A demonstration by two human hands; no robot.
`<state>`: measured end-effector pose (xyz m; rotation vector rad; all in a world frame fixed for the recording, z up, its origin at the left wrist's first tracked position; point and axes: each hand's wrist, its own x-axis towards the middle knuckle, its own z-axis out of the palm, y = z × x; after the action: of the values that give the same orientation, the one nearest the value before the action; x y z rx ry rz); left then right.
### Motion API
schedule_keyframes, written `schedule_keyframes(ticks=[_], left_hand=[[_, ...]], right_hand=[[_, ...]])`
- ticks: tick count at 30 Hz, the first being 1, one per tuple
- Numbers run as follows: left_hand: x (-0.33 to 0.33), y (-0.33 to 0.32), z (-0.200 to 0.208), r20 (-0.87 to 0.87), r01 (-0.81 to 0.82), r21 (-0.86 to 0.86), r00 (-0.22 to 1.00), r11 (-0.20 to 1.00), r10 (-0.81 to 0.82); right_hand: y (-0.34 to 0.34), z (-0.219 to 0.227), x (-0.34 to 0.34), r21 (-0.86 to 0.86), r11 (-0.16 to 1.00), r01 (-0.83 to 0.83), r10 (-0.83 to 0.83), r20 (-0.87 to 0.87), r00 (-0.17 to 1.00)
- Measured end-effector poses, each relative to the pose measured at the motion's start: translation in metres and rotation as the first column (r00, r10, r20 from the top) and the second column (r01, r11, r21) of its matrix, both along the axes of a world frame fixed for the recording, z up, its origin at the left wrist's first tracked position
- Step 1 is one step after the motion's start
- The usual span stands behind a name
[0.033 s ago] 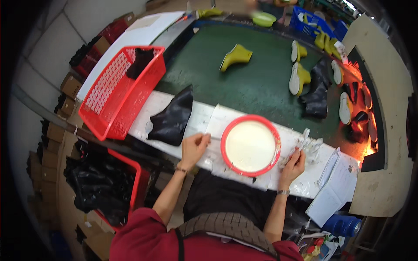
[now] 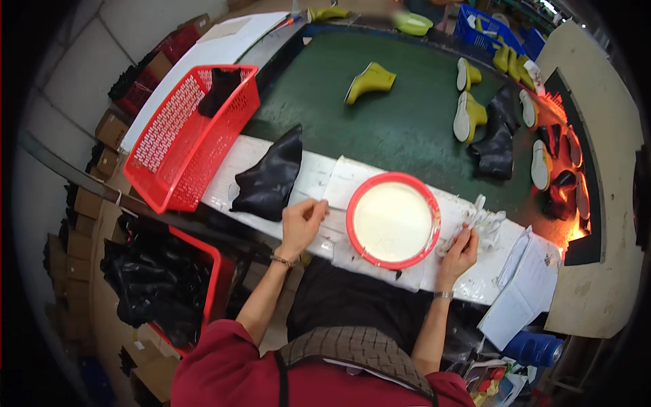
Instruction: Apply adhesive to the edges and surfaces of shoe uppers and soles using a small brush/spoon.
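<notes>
My left hand [image 2: 302, 225] is closed, its thumb and fingers pressed together above the white work surface [image 2: 313, 178]. What it pinches, if anything, is too small to make out. Up and to its left lies a black, glossy boot upper [image 2: 274, 178]. Right of that hand stands a round red bowl [image 2: 434, 234] of cream-coloured liquid [image 2: 392, 222]. On the bowl's other side my right hand [image 2: 458, 258] has curled fingers beside a crumpled white rag [image 2: 489, 234]. Its fingertips meet the rag's near edge, and anything inside them is hidden.
A red basket [image 2: 178, 183] with a black piece inside stands at the left. Below it, a red crate [image 2: 215, 285] holds black uppers [image 2: 159, 285]. On the green belt [image 2: 400, 136] sit a yellow-green boot [image 2: 369, 83] and black boots [image 2: 494, 150]. A glowing heater [image 2: 575, 227] is at the right.
</notes>
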<state>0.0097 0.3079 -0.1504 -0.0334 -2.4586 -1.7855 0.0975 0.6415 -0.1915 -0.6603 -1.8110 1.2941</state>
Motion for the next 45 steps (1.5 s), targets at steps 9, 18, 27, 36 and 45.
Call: schedule_keyframes(ticks=[9, 18, 27, 36, 45], left_hand=[[-0.095, -0.065, 0.017, -0.223, -0.156, -0.887, 0.969, 0.434, -0.107], [-0.120, -0.104, 0.024, -0.160, 0.000, -0.643, 0.978, 0.766, -0.135], [-0.039, -0.086, 0.129, -0.087, 0.293, -0.279, 0.941, 0.915, -0.327], [-0.005, -0.055, 0.161, 0.236, 0.285, 0.094, 0.924, 0.954, -0.299], [0.005, -0.046, 0.148, 0.257, 0.390, 0.120, 0.876, 0.913, -0.408]], right_hand=[[0.011, 0.019, 0.011, -0.215, 0.963, -0.161, 0.163, -0.007, 0.987], [-0.008, 0.107, 0.037, 0.509, 0.761, -0.403, 0.144, 0.473, 0.869], [-0.002, 0.097, 0.033, 0.617, 0.654, -0.438, 0.165, 0.449, 0.878], [0.004, 0.080, 0.038, 0.510, 0.709, -0.487, 0.132, 0.582, 0.802], [0.011, 0.086, 0.041, 0.648, 0.656, -0.387, 0.113, 0.423, 0.899]])
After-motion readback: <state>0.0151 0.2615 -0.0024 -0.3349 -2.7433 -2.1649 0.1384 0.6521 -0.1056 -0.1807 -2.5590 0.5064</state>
